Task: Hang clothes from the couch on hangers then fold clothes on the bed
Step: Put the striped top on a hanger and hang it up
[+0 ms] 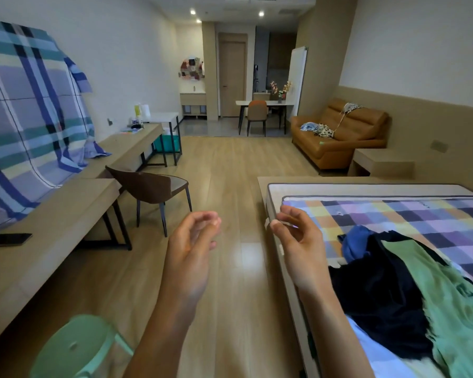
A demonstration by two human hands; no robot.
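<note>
My left hand (191,246) and my right hand (298,241) are raised in front of me over the wooden floor, fingers loosely curled, holding nothing. A pile of clothes lies on the bed (366,190) at the right: a green garment (453,290), a dark navy one (380,290) and a blue one (354,245). Far across the room an orange couch (336,154) holds a patterned garment (324,130) and a blue one (309,126) on its seat. Another patterned piece (351,107) hangs over its backrest. No hangers are visible.
A long wooden desk (52,222) runs along the left wall with a phone (8,239) and a plaid sheet (30,118) draped over it. A brown chair (148,186) stands by it. A green stool (74,347) is at my lower left. A bedside table (380,162) sits by the couch.
</note>
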